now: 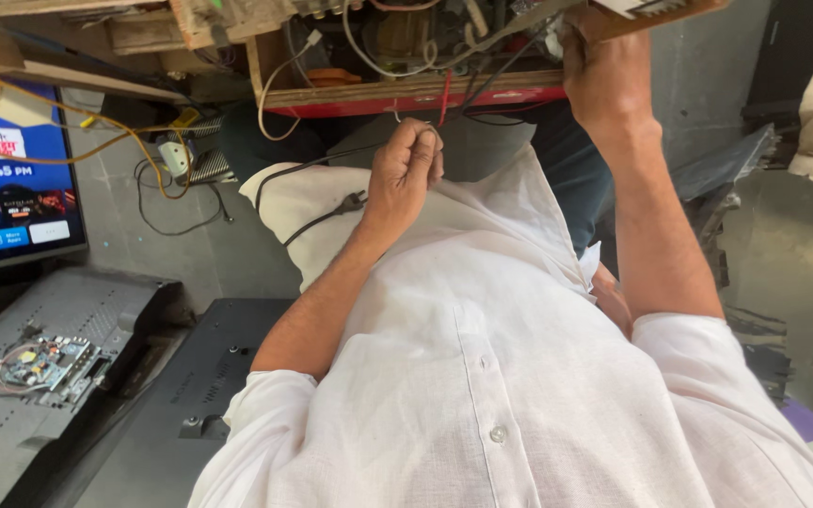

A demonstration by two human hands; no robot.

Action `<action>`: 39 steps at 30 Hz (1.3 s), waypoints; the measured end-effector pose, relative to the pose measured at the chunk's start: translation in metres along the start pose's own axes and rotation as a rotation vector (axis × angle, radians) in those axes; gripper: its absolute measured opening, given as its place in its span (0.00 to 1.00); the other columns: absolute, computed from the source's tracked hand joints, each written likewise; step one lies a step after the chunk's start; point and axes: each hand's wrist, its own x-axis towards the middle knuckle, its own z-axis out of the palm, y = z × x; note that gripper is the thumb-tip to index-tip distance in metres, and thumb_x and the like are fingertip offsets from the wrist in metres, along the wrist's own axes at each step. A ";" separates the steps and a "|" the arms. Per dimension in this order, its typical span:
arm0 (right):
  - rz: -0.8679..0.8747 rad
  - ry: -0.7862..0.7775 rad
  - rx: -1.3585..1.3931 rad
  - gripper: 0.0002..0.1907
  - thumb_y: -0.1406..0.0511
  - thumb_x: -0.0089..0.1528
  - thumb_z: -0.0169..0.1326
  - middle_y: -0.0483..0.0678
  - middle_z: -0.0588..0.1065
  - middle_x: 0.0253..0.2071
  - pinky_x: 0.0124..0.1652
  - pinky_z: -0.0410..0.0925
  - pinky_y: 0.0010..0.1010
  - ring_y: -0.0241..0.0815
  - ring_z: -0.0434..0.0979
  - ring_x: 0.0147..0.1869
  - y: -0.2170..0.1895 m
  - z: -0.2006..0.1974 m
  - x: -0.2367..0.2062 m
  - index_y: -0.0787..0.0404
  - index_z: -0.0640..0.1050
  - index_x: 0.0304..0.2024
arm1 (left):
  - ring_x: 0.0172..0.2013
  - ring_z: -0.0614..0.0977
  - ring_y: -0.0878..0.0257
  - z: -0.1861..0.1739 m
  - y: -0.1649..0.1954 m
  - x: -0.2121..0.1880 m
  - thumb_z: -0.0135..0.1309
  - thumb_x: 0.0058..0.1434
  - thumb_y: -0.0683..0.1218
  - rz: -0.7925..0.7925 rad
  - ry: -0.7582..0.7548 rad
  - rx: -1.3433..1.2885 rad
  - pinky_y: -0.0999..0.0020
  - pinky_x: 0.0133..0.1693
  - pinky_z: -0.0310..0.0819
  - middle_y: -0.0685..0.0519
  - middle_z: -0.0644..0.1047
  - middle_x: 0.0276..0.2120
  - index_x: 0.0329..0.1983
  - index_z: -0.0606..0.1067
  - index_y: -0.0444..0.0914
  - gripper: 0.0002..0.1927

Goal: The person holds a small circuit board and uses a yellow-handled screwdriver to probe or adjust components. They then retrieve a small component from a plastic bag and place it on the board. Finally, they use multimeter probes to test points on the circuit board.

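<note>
Near the upper middle of the frame the left hand (406, 169) is clenched around a thin wire (439, 127) that rises toward the wooden shelf (406, 94) with its red front edge, while a black cable (317, 218) trails from under that hand down across the white shirt (482, 357). At the top right the right hand (604, 71) reaches up against the shelf's clutter, and whether it grasps anything cannot be told; a lit screen (7, 179) sits at the left edge, above an opened grey television back with an exposed circuit board (49, 367) in the lower left
</note>
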 end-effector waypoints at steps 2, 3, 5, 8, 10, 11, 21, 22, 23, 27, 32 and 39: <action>0.039 -0.076 -0.061 0.01 0.75 0.66 0.59 0.61 0.77 0.41 0.44 0.70 0.46 0.63 0.78 0.44 0.016 0.015 0.000 0.70 0.79 0.41 | 0.23 0.71 0.72 -0.009 0.000 -0.002 0.42 0.79 0.51 0.020 0.025 0.020 0.75 0.26 0.64 0.58 0.72 0.22 0.35 0.69 0.39 0.17; 0.087 -0.138 -0.092 0.02 0.74 0.67 0.59 0.61 0.77 0.40 0.45 0.70 0.46 0.62 0.78 0.44 0.026 0.023 0.000 0.70 0.79 0.40 | 0.23 0.71 0.72 -0.013 0.000 -0.003 0.42 0.79 0.52 0.019 0.052 0.003 0.75 0.26 0.64 0.58 0.71 0.22 0.34 0.69 0.39 0.18; 0.118 -0.214 -0.151 0.03 0.72 0.67 0.59 0.61 0.77 0.39 0.46 0.71 0.46 0.61 0.78 0.45 0.046 0.040 0.003 0.69 0.79 0.40 | 0.22 0.71 0.72 -0.022 0.000 -0.004 0.43 0.78 0.53 0.024 0.106 -0.029 0.75 0.26 0.64 0.58 0.71 0.21 0.32 0.69 0.39 0.20; 0.060 -0.270 -0.229 0.04 0.70 0.66 0.59 0.60 0.77 0.40 0.48 0.70 0.48 0.62 0.77 0.48 0.068 0.065 0.013 0.66 0.79 0.40 | 0.23 0.72 0.72 -0.037 0.000 -0.008 0.43 0.78 0.54 0.050 0.177 -0.106 0.75 0.26 0.66 0.58 0.71 0.23 0.31 0.68 0.39 0.21; 0.017 -0.306 -0.280 0.04 0.69 0.65 0.58 0.59 0.77 0.40 0.49 0.70 0.49 0.62 0.77 0.50 0.073 0.079 0.019 0.65 0.79 0.41 | 0.23 0.72 0.72 -0.045 0.001 -0.011 0.44 0.78 0.54 0.057 0.211 -0.145 0.76 0.26 0.66 0.57 0.71 0.23 0.33 0.69 0.39 0.20; -0.064 -0.214 -0.288 0.07 0.67 0.64 0.58 0.60 0.77 0.41 0.48 0.70 0.49 0.62 0.77 0.50 0.073 0.082 0.021 0.65 0.79 0.43 | 0.23 0.72 0.72 -0.049 0.001 -0.012 0.44 0.78 0.54 0.062 0.229 -0.164 0.76 0.26 0.66 0.57 0.72 0.23 0.34 0.69 0.39 0.19; -0.315 -0.037 -0.418 0.08 0.65 0.68 0.55 0.51 0.80 0.40 0.42 0.72 0.43 0.52 0.80 0.46 0.050 0.087 0.044 0.60 0.81 0.48 | 0.24 0.73 0.71 -0.064 -0.006 -0.017 0.46 0.76 0.50 0.044 0.306 -0.294 0.76 0.25 0.68 0.56 0.73 0.27 0.44 0.70 0.39 0.11; -0.306 -0.041 -0.351 0.08 0.65 0.69 0.56 0.51 0.81 0.43 0.44 0.73 0.42 0.53 0.81 0.48 0.049 0.087 0.048 0.59 0.81 0.49 | 0.24 0.73 0.71 -0.065 -0.007 -0.016 0.46 0.77 0.50 0.057 0.304 -0.290 0.75 0.26 0.69 0.56 0.73 0.27 0.43 0.70 0.39 0.11; -0.264 -0.088 -0.389 0.08 0.65 0.70 0.56 0.52 0.81 0.43 0.44 0.73 0.43 0.53 0.81 0.48 0.047 0.088 0.051 0.59 0.81 0.50 | 0.24 0.73 0.70 -0.065 -0.007 -0.017 0.46 0.77 0.50 0.068 0.301 -0.287 0.75 0.26 0.69 0.56 0.73 0.27 0.43 0.69 0.39 0.11; -0.164 -0.186 -0.363 0.11 0.65 0.70 0.57 0.57 0.80 0.48 0.47 0.73 0.46 0.57 0.80 0.51 0.043 0.087 0.056 0.59 0.81 0.54 | 0.25 0.74 0.69 -0.065 -0.008 -0.018 0.45 0.79 0.52 0.061 0.301 -0.290 0.74 0.27 0.70 0.56 0.73 0.26 0.36 0.69 0.39 0.15; -0.219 -0.214 -0.154 0.24 0.65 0.62 0.56 0.66 0.76 0.56 0.53 0.70 0.50 0.66 0.75 0.57 0.034 0.063 0.051 0.58 0.78 0.61 | 0.25 0.77 0.69 -0.065 -0.003 -0.017 0.44 0.77 0.54 0.015 0.336 -0.330 0.74 0.27 0.72 0.55 0.74 0.26 0.34 0.71 0.39 0.19; -0.008 -0.256 -0.162 0.11 0.70 0.69 0.59 0.62 0.77 0.51 0.55 0.69 0.51 0.65 0.76 0.54 -0.031 -0.006 0.023 0.66 0.79 0.54 | 0.30 0.81 0.65 -0.066 0.010 -0.013 0.41 0.77 0.58 -0.033 0.285 -0.511 0.70 0.31 0.78 0.49 0.80 0.37 0.53 0.75 0.33 0.24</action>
